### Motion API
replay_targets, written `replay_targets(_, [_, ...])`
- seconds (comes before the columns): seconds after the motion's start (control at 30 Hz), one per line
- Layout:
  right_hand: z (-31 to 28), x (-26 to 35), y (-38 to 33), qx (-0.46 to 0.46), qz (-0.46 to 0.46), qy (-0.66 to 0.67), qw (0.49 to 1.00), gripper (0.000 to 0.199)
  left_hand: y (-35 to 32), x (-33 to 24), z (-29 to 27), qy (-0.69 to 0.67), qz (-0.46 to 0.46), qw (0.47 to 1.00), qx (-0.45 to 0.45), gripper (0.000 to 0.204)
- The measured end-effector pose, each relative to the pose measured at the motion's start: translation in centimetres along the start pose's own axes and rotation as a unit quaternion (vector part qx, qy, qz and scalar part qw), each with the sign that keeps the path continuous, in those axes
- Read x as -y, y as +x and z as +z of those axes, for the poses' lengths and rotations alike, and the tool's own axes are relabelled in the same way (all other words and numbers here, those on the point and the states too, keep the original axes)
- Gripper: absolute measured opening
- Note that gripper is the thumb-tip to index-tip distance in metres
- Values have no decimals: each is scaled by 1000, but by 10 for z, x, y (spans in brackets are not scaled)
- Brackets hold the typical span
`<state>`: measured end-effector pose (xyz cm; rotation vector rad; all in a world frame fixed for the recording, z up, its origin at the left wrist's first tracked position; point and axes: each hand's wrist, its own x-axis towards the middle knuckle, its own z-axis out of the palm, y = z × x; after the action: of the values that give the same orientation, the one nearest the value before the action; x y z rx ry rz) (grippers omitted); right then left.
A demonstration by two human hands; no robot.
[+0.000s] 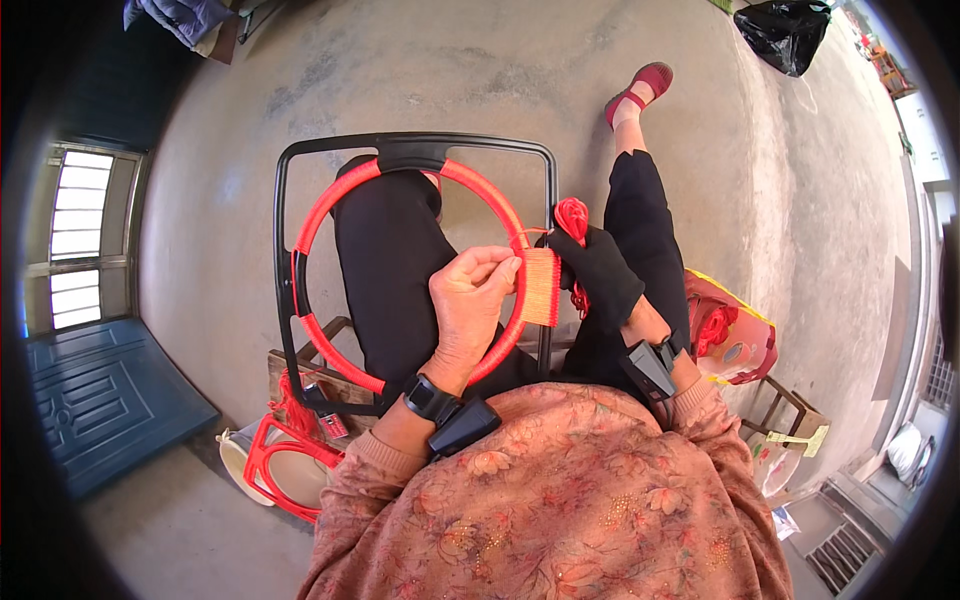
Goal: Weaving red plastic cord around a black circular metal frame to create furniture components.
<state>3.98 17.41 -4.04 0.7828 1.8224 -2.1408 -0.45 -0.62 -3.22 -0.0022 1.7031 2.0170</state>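
Observation:
A black rectangular metal frame (480, 139) rests across my lap, with a round ring (324, 204) inside it wrapped mostly in red cord. On the right, a band of tightly laid orange-red cord (541, 287) spans from the ring to the frame's side bar. My left hand (465, 310) is bare, thumb and forefinger pinched on the ring beside this band. Just beyond the side bar, my right hand (605, 278), in a black glove, is closed around a bundle of red cord (571, 217). A strand runs from the bundle to the ring. The gloved fingertips are partly hidden.
By my left side are a red plastic frame (262, 462) and a wooden stool (290, 375) with red cord on it. To the right stand a red bag (745, 340) holding cord and another wooden stool (800, 412). A black plastic bag (783, 35) lies far right.

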Motion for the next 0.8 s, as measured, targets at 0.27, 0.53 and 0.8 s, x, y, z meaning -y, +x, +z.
replay_targets(0.27, [2,-6,1,13,-9,39,999,32,2,2,-1,48,35,998,9,9])
replay_targets(0.53, [4,-6,-1,8,-5,8,1000,30,9,-1,-4,159,48,985,47,5])
replay_targets(0.8, [1,-1,-3,19,-8,0,1000,33,5,2,3,58,4,998,16,14])
